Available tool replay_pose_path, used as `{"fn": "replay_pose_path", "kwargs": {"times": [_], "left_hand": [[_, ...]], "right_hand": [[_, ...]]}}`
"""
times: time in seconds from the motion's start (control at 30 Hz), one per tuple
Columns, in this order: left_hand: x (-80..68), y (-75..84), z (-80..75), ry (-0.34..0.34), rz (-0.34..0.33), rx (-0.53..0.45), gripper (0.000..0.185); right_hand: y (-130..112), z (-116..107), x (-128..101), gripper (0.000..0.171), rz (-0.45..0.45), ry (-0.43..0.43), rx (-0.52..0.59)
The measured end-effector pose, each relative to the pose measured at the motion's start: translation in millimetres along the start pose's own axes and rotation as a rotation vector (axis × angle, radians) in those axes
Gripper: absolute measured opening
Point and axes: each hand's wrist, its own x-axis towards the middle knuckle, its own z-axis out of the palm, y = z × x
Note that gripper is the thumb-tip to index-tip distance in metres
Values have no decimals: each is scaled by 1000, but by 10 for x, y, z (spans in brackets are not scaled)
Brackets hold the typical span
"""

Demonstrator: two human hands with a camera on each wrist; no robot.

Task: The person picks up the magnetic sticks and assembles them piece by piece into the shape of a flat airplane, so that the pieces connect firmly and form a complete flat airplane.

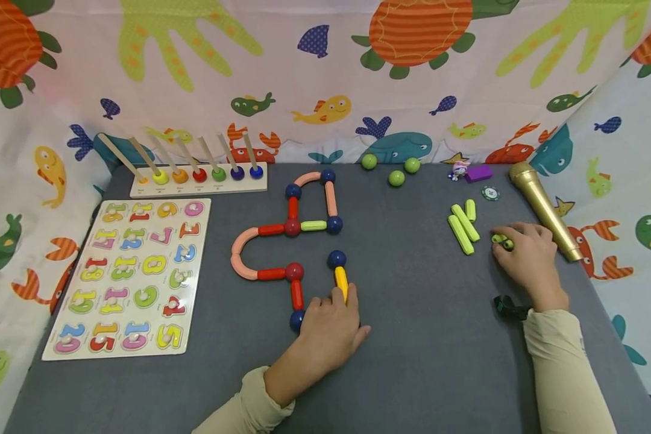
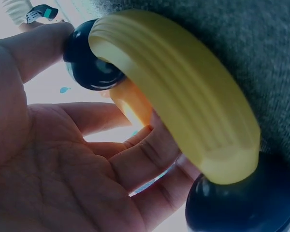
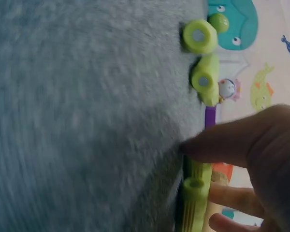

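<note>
My left hand (image 1: 328, 331) curls over a magnetic ball-and-stick outline. Its thumb touches a dark blue ball (image 2: 89, 58), and its fingers reach the straight yellow stick (image 1: 341, 282). A curved yellow stick (image 2: 183, 92) under the palm joins that ball to a nearer blue ball (image 2: 246, 203). The outline continues through red sticks (image 1: 271, 274), red balls (image 1: 295, 271) and peach curves (image 1: 239, 253). Far to the right, my right hand (image 1: 528, 259) grips light green sticks (image 3: 195, 203) between thumb and fingers. Several more green sticks (image 1: 460, 235) lie beside it.
A number puzzle board (image 1: 203, 241) lies at left, below a peg stand (image 1: 206, 188). Green balls (image 1: 396, 178), a small figure (image 1: 458, 171), a purple block (image 1: 478, 173), a round chip (image 1: 490, 193) and a gold microphone (image 1: 545, 208) sit along the back and right.
</note>
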Motion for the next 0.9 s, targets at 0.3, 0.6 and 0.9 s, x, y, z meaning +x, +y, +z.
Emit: {"fn": "replay_pose_path", "kwargs": {"times": [0.3, 0.6, 0.9], "left_hand": [[-17, -6, 17, 6, 6, -13, 83], [-58, -28, 16, 41, 8, 14, 83], [-73, 21, 73, 100, 10, 97, 82]], "right_hand": [[-31, 36, 39, 21, -56, 62, 24], [-359, -59, 29, 39, 50, 53, 339], [-1511, 186, 227, 27, -171, -297, 827]]}}
